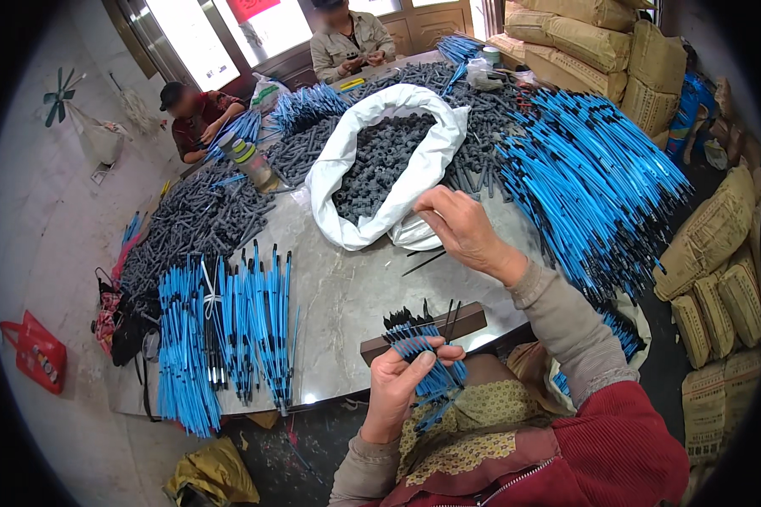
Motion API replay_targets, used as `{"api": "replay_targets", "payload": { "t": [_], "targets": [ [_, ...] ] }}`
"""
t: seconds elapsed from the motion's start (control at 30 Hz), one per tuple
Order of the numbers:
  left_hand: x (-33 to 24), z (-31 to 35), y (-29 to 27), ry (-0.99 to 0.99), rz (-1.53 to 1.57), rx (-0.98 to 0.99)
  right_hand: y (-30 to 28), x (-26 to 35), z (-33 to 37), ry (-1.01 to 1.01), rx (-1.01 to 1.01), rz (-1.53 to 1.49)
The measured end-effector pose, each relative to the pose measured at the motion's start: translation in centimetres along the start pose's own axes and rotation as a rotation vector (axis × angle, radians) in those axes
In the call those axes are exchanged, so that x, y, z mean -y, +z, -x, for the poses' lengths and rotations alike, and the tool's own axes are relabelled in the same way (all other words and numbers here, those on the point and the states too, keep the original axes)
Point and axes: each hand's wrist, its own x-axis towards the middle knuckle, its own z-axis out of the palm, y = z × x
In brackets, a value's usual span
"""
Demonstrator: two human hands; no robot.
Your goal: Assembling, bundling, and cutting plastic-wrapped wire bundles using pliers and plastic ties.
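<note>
My left hand (395, 387) is closed round a bundle of thin blue rods with black tips (435, 376), held at the table's near edge above my lap. The black tips point away from me, beside a dark brown block (470, 319) on the tabletop. My right hand (465, 230) is raised by the near right rim of an open white sack (328, 173). Its fingers are curled together, and whatever may be between them is too small to make out. Inside the sack lie many small dark grey pieces (385, 160). Thin black sticks (424, 263) lie under my right hand.
A large pile of blue rods (583, 169) covers the table's right side; more blue rods (186, 338) lie at left. Grey tubular pieces (194, 215) heap around the sack, near a bottle (252, 160). Two people (351, 42) sit across. Brown sacks (710, 228) stack at right.
</note>
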Motion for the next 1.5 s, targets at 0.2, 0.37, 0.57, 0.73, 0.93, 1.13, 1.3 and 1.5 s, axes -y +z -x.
{"api": "replay_targets", "payload": {
  "t": [0.2, 0.37, 0.57, 0.73, 0.93, 1.13, 1.3, 1.5],
  "targets": [
    [0.0, 0.3, 0.0, -0.005, 0.018, -0.012, -2.9, 3.8, 1.3, 0.194, 0.065, -0.308],
    [0.2, -0.1, -0.1, 0.016, -0.027, -0.011, -5.8, 6.0, 2.6, 0.376, 0.174, -0.561],
    [0.0, -0.5, 0.2, 0.023, -0.011, -0.023, -8.9, 8.4, 2.4, 0.377, 0.39, -0.645],
    [0.4, -0.5, 0.3, 0.024, -0.021, -0.03, -9.4, 9.0, 2.4, 0.23, 0.443, -0.558],
    [0.4, -0.4, 0.6, 0.043, 0.03, -0.028, -9.8, 9.2, 2.9, 0.224, 0.458, -0.626],
    [0.8, -0.2, 0.5, 0.067, -0.058, -0.039, -10.3, 9.1, 2.7, 0.363, 0.453, -0.643],
    [1.0, -0.1, 0.5, 0.093, -0.083, -0.019, -10.1, 8.7, 3.0, 0.405, 0.496, -0.662],
    [0.9, 0.0, 0.6, 0.093, -0.094, -0.013, -9.6, 8.4, 3.2, 0.369, 0.5, -0.65]
  ]
}}
